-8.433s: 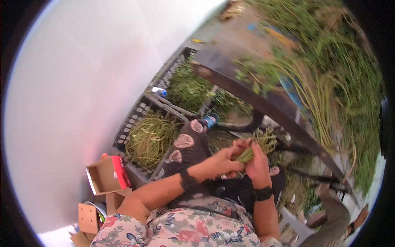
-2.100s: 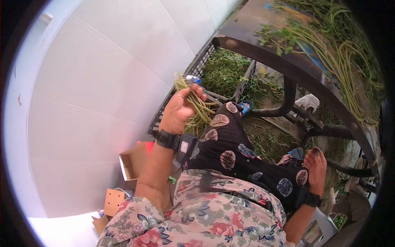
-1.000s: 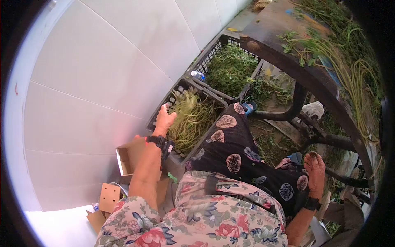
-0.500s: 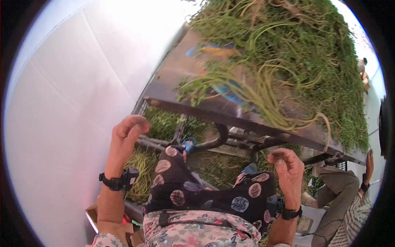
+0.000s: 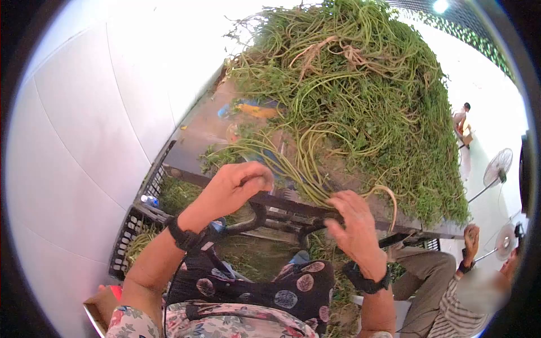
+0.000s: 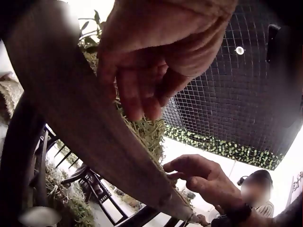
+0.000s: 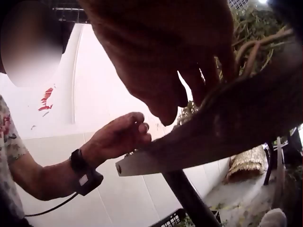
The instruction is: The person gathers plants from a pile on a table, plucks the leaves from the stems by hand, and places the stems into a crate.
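Long green stems (image 5: 307, 166) lie along the near part of the table, their lower ends by the right hand (image 5: 358, 234). That hand has its fingers spread at the table edge, touching or just over the stem ends; which one is not clear. The left hand (image 5: 234, 188) hovers at the near table edge, fingers loosely bent, holding nothing visible. In the left wrist view the left hand (image 6: 161, 56) hangs with relaxed fingers above the edge board (image 6: 90, 113). The right wrist view shows the right hand (image 7: 165, 56) reaching down over the edge, fingertips partly hidden.
A large heap of leafy greens (image 5: 372, 107) covers the table's far side. Black crates (image 5: 127, 239) with greens stand at left, a bottle (image 5: 149, 200) on one rim. Metal legs (image 5: 259, 219) stand under the table. Another person in a striped top (image 5: 456, 307) sits at right, near a fan (image 5: 499, 169).
The left hand carried stems to the near left crate, let go, and came back to the table. The right hand rose from the lap to the stems. The head view swung up toward the heap.
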`<state>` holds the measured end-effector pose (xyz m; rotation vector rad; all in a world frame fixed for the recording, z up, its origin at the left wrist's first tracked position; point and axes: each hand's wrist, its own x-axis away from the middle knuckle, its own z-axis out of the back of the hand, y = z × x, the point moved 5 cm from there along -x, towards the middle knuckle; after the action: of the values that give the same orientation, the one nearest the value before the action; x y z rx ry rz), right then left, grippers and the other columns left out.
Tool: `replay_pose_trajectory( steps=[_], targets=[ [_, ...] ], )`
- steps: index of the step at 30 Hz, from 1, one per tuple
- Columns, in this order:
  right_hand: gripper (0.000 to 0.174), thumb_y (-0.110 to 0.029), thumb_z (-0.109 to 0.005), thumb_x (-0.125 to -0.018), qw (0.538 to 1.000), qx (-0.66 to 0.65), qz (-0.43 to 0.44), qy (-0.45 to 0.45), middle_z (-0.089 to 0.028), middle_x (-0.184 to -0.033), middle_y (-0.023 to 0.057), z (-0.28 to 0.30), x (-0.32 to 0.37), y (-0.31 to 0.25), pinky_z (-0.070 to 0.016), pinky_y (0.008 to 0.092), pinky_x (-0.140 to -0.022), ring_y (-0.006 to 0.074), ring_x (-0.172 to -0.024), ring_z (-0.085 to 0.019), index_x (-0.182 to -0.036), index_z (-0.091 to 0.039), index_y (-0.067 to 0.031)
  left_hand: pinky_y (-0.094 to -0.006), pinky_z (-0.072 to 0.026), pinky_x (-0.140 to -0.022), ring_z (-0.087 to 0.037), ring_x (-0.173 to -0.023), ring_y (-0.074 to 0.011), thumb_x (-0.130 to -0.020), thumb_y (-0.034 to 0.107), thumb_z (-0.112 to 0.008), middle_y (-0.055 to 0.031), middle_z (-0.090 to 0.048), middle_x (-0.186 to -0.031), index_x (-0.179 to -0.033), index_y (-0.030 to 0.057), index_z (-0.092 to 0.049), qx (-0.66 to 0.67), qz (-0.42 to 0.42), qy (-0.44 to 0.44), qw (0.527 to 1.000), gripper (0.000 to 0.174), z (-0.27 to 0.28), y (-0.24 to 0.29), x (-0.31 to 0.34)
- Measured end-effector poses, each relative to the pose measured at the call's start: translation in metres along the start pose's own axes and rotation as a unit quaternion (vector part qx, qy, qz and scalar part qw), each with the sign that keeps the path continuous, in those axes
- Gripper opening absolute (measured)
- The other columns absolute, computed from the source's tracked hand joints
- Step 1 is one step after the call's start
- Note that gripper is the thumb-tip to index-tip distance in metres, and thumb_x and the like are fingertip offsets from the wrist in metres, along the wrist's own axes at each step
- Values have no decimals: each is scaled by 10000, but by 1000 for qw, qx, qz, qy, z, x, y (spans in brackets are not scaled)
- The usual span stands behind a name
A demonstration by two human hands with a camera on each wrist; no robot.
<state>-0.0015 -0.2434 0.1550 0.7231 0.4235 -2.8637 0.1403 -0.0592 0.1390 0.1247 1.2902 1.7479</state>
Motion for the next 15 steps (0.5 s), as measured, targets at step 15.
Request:
replay_pose_trajectory(
  steps=[15],
  targets=[
    [396,-147,-651,-668,990,-24,-41,-130,-555,-1009,162,-19,-39,32,-418,405,-804,349,-946,-513,-1029,-533,-34,-296,-452,-614,-580,-657,-214,-811,102,-539,-90,-607,-751,-865,41,-579,13,-61,18,998,91,-27,-24,-35]
  ],
)
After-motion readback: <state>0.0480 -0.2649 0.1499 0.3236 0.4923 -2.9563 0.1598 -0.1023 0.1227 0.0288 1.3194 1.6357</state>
